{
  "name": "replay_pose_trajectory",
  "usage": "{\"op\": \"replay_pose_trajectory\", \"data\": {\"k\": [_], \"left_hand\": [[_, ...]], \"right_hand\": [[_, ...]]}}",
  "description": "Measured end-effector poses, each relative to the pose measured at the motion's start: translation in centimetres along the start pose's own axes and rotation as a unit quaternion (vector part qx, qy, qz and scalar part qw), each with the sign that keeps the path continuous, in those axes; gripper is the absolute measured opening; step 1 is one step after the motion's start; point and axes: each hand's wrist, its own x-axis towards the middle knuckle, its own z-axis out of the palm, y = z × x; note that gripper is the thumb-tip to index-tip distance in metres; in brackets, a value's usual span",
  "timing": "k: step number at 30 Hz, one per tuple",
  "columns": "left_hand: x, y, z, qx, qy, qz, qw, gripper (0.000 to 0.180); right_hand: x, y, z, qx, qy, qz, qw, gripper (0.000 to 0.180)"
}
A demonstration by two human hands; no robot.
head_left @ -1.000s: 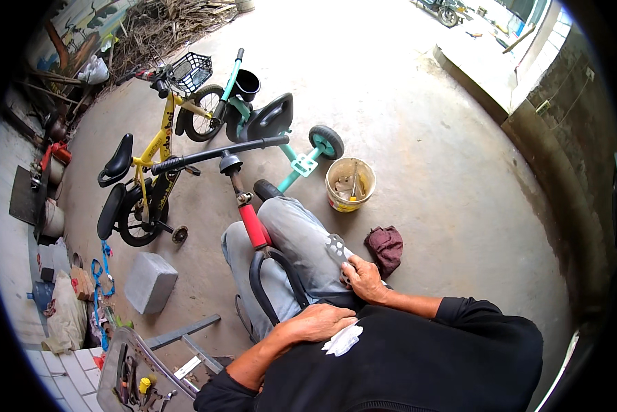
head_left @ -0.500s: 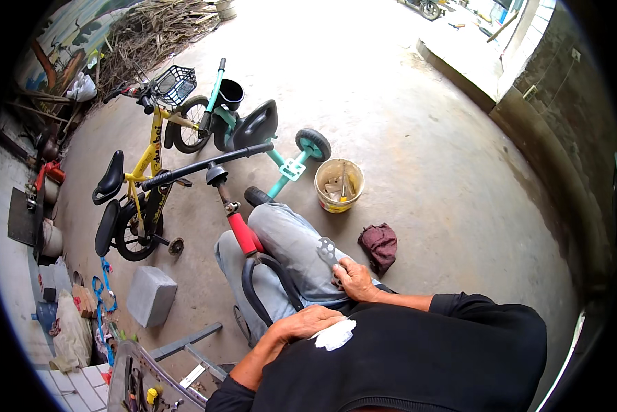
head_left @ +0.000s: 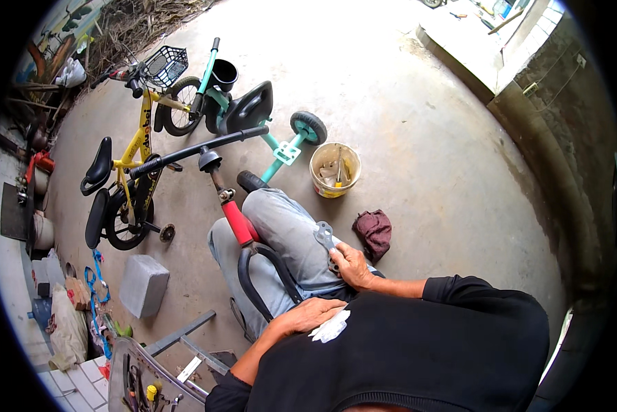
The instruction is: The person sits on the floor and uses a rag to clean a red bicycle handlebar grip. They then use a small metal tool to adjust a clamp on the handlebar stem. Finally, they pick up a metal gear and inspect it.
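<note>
My right hand [head_left: 353,266] grips a flat grey multi-hole wrench [head_left: 324,235] above my right thigh, its holed end sticking out past the fingers. My left hand [head_left: 315,313] lies flat on my lap beside the white patch on my black top, with nothing visible in it. Between my knees leans a handlebar-and-fork assembly: a black bar [head_left: 205,146], a red tube [head_left: 238,221] and a black fork [head_left: 279,268] with its two legs toward me. The lower ends of the fork are hidden by my left arm and legs.
Ahead stand a yellow child's bicycle [head_left: 138,143] and a teal tricycle [head_left: 279,155]. A bucket with tools [head_left: 315,180] and a maroon cloth [head_left: 373,232] are to the right. At left lie a grey block [head_left: 144,285], a metal frame [head_left: 185,331] and a tool tray [head_left: 118,350].
The whole view has shifted slightly, so the floor objects appear higher and further left. Both hands keep nearly the same pose, with the wrench still in my right hand.
</note>
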Motion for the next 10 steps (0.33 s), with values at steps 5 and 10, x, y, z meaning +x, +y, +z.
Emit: {"op": "replay_pose_trajectory", "data": {"k": [5,10], "left_hand": [[-0.1,0.1,-1.1,-0.055,-0.011,-0.015,0.998,0.039],[-1.3,0.2,-1.6,-0.227,-0.023,-0.066,0.971,0.035]], "right_hand": [[0.3,0.4,0.4,-0.021,0.010,0.006,1.000,0.028],[0.4,0.5,0.7,-0.052,0.023,0.004,0.998,0.029]]}}
